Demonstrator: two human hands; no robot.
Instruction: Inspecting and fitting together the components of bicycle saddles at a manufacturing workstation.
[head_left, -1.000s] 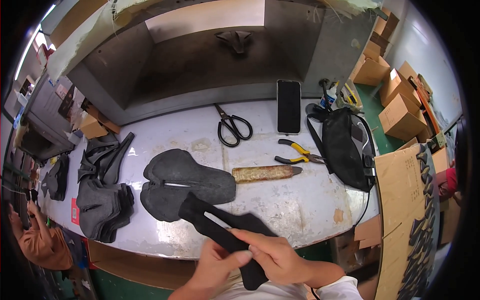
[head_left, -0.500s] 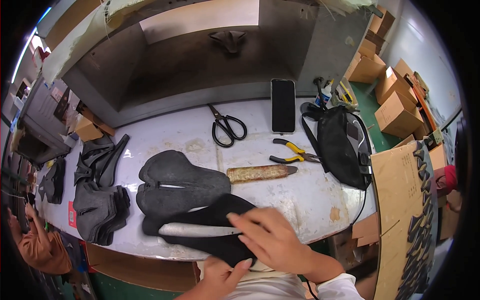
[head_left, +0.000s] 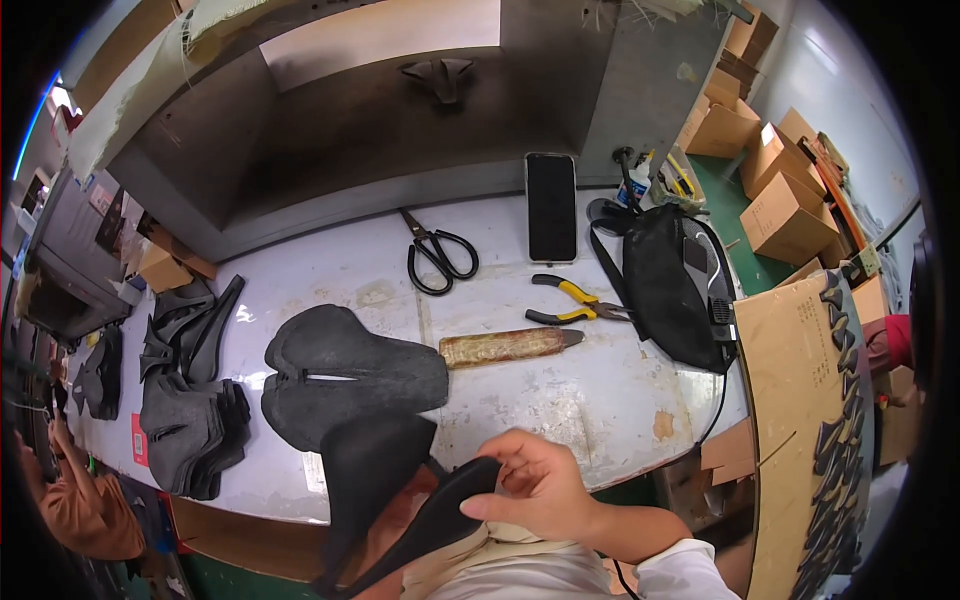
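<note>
Over the table's near edge I hold a black saddle-shaped piece (head_left: 375, 465) with a long gap down its middle, tilted up. My right hand (head_left: 535, 490) pinches its right edge between thumb and fingers. My left hand (head_left: 392, 515) is behind the piece, partly seen through the gap; its fingers are hidden. Just beyond lies a flat dark grey saddle-shaped pad (head_left: 350, 350) with a narrow slit. A bar wrapped in brownish tape (head_left: 505, 347) rests against the pad's right side.
Black-handled scissors (head_left: 440, 260), a phone (head_left: 551, 210), yellow-black pliers (head_left: 575, 302) and a black pouch (head_left: 675, 290) lie farther back. Stacked grey pads (head_left: 190, 435) are at left. A grey metal housing (head_left: 330, 215) spans the back; cardboard (head_left: 790, 400) with dark pieces stands right.
The black piece has been lifted and turned from lying flat near the pad to a tilted position nearer me. My left hand has gone behind it; my right hand now grips its edge.
</note>
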